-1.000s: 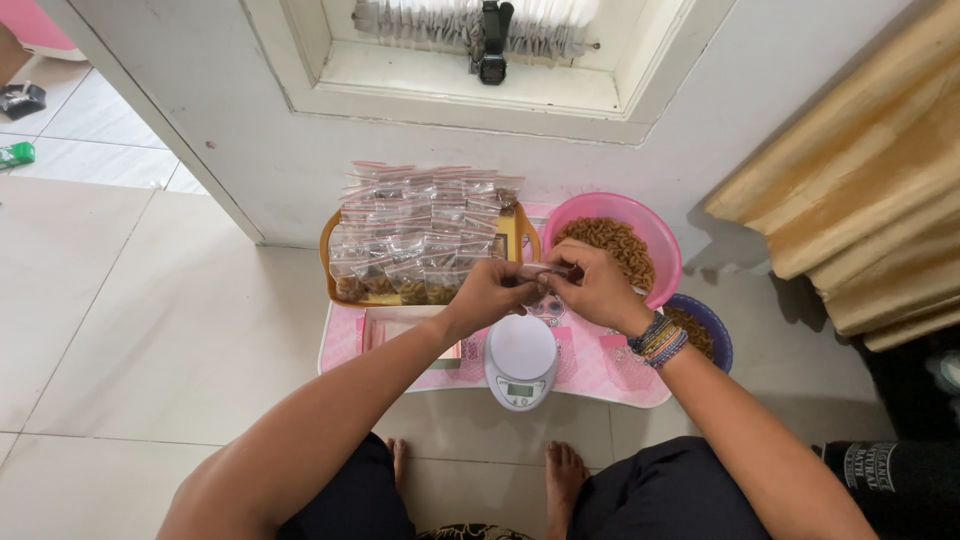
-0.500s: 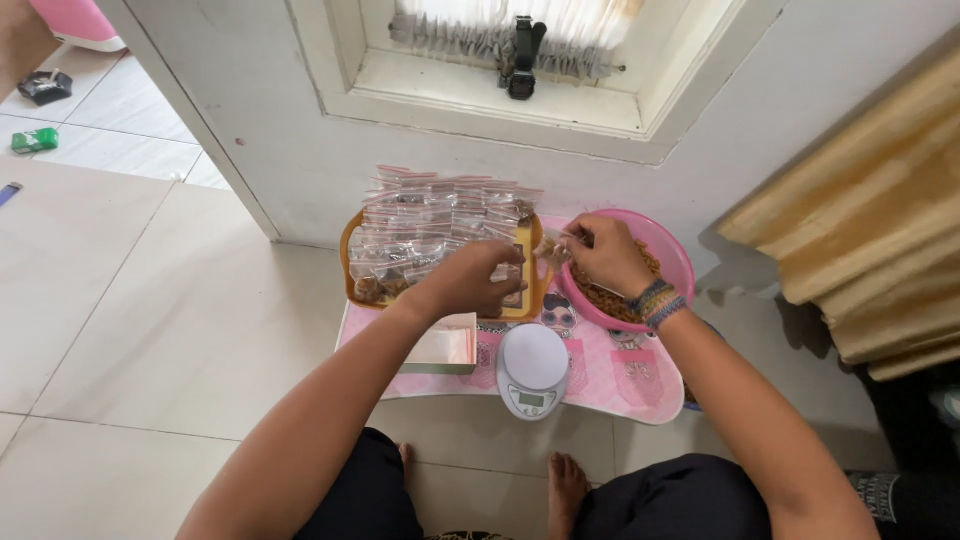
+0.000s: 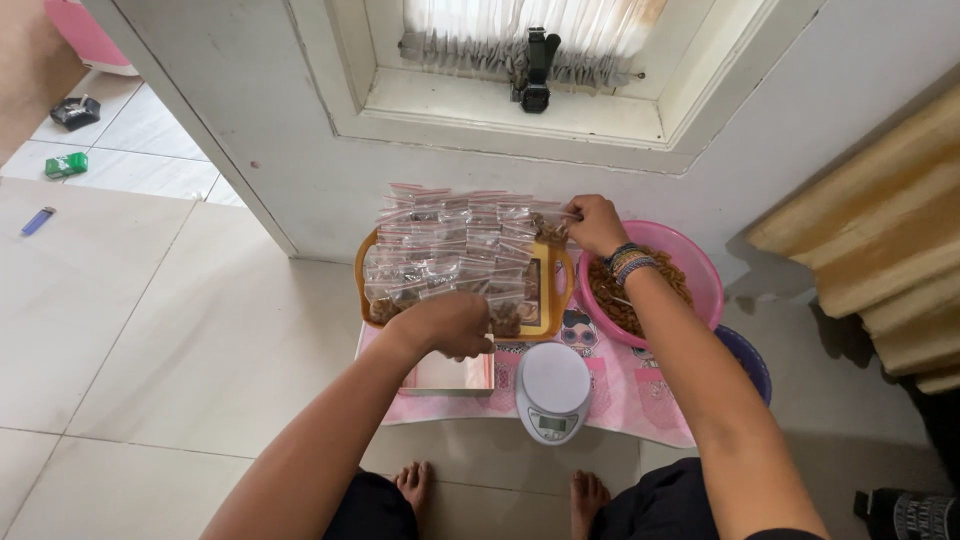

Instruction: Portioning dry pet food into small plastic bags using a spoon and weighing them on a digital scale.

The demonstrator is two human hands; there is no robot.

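A pink mat (image 3: 620, 400) lies on the tiled floor (image 3: 150, 330) below a white wall, carrying everything else. On it, a pink bowl (image 3: 700, 275) of brown snack sits just right of a yellow tray (image 3: 556, 290) heaped with small clear filled bags (image 3: 450, 250). A white kitchen scale (image 3: 553, 390) stands in front of both, beside a shallow open box (image 3: 450, 375). The left hand (image 3: 450, 322) rests on the near bags, fingers curled down over one. The right hand (image 3: 595, 225) hovers at the tray's far right corner, fingers pinching a bag (image 3: 550, 228) by its top edge
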